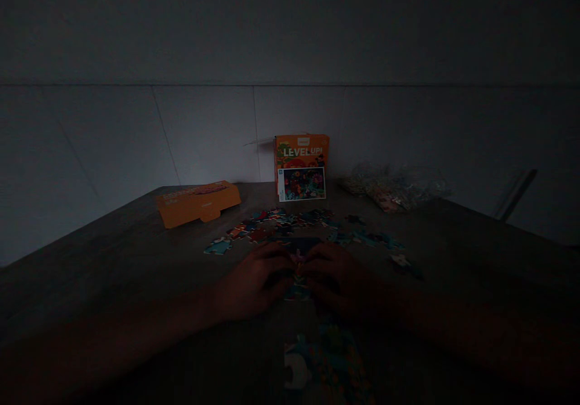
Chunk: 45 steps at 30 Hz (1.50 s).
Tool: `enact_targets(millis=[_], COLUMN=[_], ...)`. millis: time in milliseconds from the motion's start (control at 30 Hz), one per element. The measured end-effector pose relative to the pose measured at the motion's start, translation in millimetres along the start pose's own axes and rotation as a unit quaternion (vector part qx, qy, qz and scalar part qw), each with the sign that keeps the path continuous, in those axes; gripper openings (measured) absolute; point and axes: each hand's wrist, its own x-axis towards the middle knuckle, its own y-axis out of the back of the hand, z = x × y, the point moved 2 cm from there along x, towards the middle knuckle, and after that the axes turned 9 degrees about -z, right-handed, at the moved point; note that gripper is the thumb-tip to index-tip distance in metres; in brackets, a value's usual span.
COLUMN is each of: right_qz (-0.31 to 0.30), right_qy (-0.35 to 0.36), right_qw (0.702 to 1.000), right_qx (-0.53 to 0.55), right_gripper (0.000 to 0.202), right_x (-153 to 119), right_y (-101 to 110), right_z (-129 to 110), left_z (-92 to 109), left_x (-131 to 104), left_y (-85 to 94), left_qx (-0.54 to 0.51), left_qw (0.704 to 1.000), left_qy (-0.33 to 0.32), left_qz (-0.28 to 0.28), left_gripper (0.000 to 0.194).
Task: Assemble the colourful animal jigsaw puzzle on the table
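Note:
In dim light, both my hands rest over a joined puzzle section on the grey table. My left hand lies along its left side, fingers bent and pressed on the pieces. From the right, my right hand curls its fingers onto the same section, close to the left fingertips. Parts of the section are hidden under the fingers. Nearer to me lies another joined section with a white shape at its left. Loose puzzle pieces spread in an arc beyond my hands.
An orange box stands against the wall, a picture card leaning on it. An orange cardboard piece lies at the back left. Crumpled clear plastic bags lie at the back right. A few pieces sit right of my right hand.

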Motion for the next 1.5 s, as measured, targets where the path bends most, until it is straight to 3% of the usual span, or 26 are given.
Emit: enact_targets(millis=[1500], right_qz=[-0.005], right_qy=[-0.016], right_qw=[1.0], right_qx=[-0.012], right_gripper=[0.019], right_x=[0.0], right_y=[-0.2], right_z=[-0.1], left_z=[-2.4], left_x=[0.3], left_y=[-0.7], left_qx=[-0.005], left_qw=[1.0], left_qy=[0.006], left_qz=[-0.01], left_gripper=[0.027])
